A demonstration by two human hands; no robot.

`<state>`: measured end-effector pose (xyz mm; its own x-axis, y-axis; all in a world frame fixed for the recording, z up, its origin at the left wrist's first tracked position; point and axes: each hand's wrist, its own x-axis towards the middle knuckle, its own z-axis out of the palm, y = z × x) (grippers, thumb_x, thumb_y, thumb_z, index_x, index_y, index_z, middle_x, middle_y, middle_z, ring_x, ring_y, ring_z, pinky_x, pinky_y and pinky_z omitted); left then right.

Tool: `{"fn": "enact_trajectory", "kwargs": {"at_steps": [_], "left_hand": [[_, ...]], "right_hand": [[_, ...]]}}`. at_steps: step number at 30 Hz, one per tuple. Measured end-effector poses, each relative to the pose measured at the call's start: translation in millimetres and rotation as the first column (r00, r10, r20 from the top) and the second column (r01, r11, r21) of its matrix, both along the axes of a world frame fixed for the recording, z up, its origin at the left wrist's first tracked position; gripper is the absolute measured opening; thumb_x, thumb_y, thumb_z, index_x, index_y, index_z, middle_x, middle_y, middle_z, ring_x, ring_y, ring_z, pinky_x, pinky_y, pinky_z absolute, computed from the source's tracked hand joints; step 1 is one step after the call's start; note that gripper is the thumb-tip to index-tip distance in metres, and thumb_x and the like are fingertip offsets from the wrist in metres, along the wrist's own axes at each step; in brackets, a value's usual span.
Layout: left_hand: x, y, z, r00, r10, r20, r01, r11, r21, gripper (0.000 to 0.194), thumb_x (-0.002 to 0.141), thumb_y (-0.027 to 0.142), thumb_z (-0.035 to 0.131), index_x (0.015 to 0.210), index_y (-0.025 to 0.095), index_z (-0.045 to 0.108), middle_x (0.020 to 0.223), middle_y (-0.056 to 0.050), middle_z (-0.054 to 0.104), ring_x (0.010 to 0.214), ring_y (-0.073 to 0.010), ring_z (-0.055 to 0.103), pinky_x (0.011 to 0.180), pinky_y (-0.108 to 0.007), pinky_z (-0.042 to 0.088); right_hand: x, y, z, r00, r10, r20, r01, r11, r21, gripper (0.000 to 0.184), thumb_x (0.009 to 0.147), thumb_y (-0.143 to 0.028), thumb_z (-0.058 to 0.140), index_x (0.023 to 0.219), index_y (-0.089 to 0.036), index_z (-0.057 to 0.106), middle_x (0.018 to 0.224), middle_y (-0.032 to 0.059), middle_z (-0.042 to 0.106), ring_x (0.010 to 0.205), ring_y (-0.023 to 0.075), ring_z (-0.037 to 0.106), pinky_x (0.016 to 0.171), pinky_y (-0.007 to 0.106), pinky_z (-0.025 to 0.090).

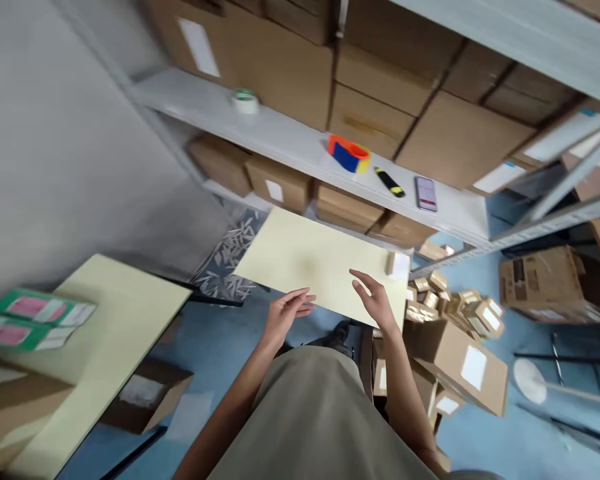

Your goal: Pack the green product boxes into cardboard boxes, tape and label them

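My left hand [286,313] hovers over the near edge of a pale yellow table [310,260], fingers stretched out and holding nothing. My right hand [373,299] is beside it, also over the near edge, fingers loosely spread and empty. The two hands are about a hand's width apart. A small cardboard box with a white label [398,265] sits at the table's right corner, just beyond my right hand.
A grey shelf [290,137] behind the table carries a tape roll [245,101], an orange-blue tape dispenser [349,153], a black-yellow cutter [389,181] and a phone [426,193]. Cardboard boxes [455,347] pile at right. A second yellow table [115,320] holds green-pink packets [30,317].
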<state>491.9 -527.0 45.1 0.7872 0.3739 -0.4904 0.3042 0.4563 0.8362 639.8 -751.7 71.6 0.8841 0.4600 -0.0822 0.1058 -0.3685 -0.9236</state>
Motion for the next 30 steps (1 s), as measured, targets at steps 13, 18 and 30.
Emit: {"fn": "enact_trajectory", "kwargs": {"at_steps": [13, 18, 30], "left_hand": [[-182.6, 146.9, 2.3, 0.722, 0.692, 0.014, -0.691, 0.722, -0.039, 0.073, 0.068, 0.072, 0.098, 0.111, 0.014, 0.089, 0.113, -0.02, 0.087, 0.095, -0.0355, 0.086, 0.094, -0.055, 0.071], [-233.1, 177.2, -3.1, 0.546, 0.837, -0.023, -0.838, 0.545, -0.03, 0.075, 0.067, 0.075, 0.098, 0.109, 0.014, 0.089, 0.114, -0.021, 0.087, 0.098, -0.0362, 0.086, 0.097, -0.056, 0.07], [-286.3, 290.0, 4.0, 0.24, 0.965, -0.101, -0.963, 0.25, 0.1, 0.064, 0.068, 0.064, 0.099, 0.106, 0.014, 0.085, 0.115, -0.02, 0.086, 0.099, -0.0343, 0.085, 0.094, -0.051, 0.069]], "right_hand": [[-99.0, 263.8, 12.2, 0.789, 0.613, -0.03, -0.614, 0.789, -0.031, 0.045, 0.103, -0.065, 0.068, 0.133, -0.035, 0.083, 0.145, 0.0063, 0.079, 0.145, 0.0359, 0.069, 0.13, 0.061, 0.051], [-129.7, 357.8, -3.0, 0.62, 0.782, -0.061, -0.783, 0.622, 0.008, 0.045, 0.102, -0.065, 0.068, 0.132, -0.035, 0.084, 0.144, 0.0058, 0.08, 0.144, 0.0349, 0.071, 0.128, 0.058, 0.053], [-216.0, 586.3, -33.4, 0.203, 0.978, -0.036, -0.977, 0.205, 0.061, 0.049, 0.106, -0.065, 0.064, 0.133, -0.028, 0.082, 0.144, 0.0087, 0.08, 0.141, 0.0314, 0.073, 0.129, 0.05, 0.051]]}}
